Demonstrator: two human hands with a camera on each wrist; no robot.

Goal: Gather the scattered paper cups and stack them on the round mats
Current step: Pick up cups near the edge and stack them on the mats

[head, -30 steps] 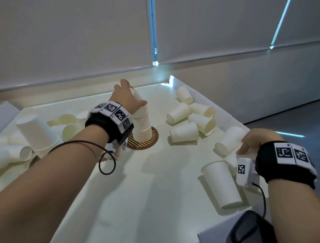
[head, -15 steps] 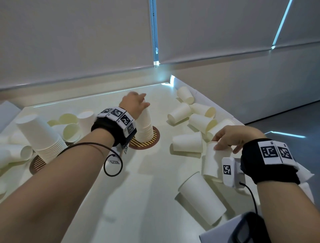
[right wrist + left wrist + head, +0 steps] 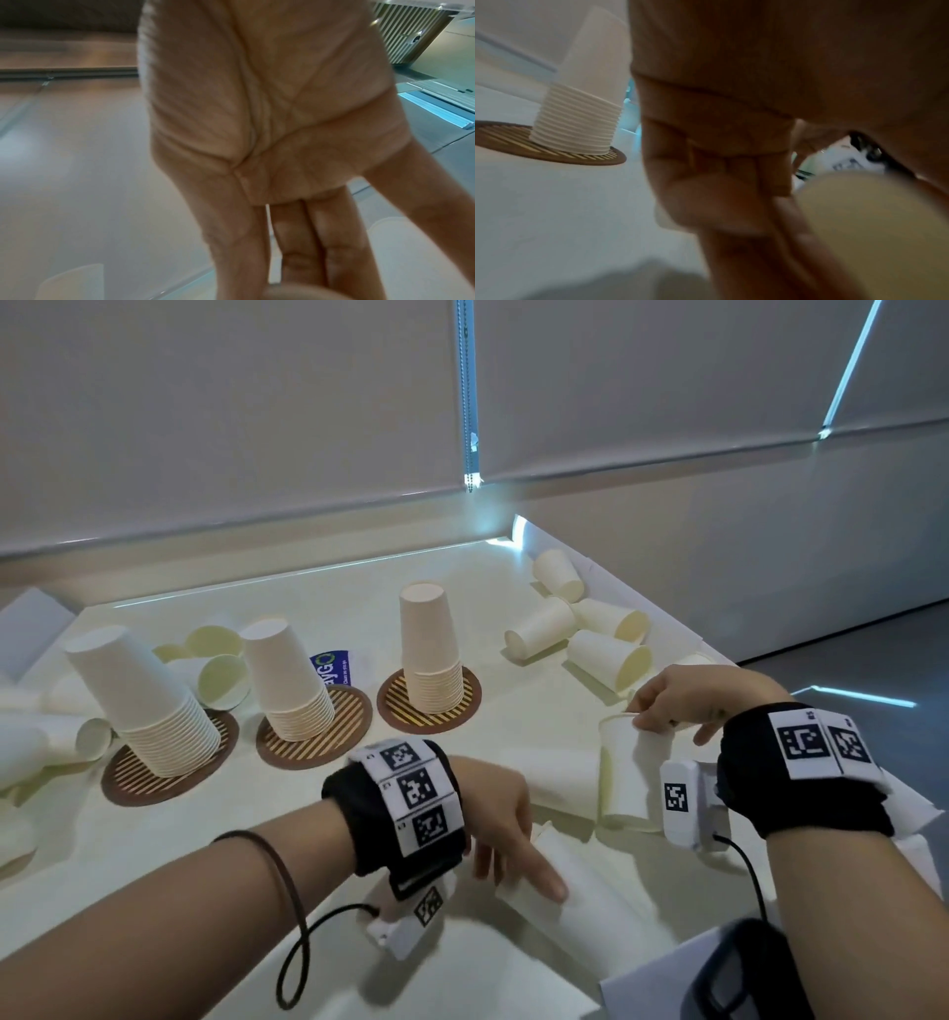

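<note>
My left hand [image 3: 495,819] has left the middle stack and now rests with straight fingers on a cup lying on its side [image 3: 580,880] near the table's [image 3: 205,839] front edge. My right hand [image 3: 688,698] pinches the rim of an upright cup [image 3: 629,778], moved in from the right edge. Open surface lies in front of the three round mats [image 3: 429,698], each carrying an inverted stack [image 3: 431,654]. Loose cups [image 3: 606,654] remain at far right.

Three inverted cup stacks [image 3: 430,654] on striped round mats [image 3: 395,711] — loose cups [image 3: 606,654] lying sideways.
</note>
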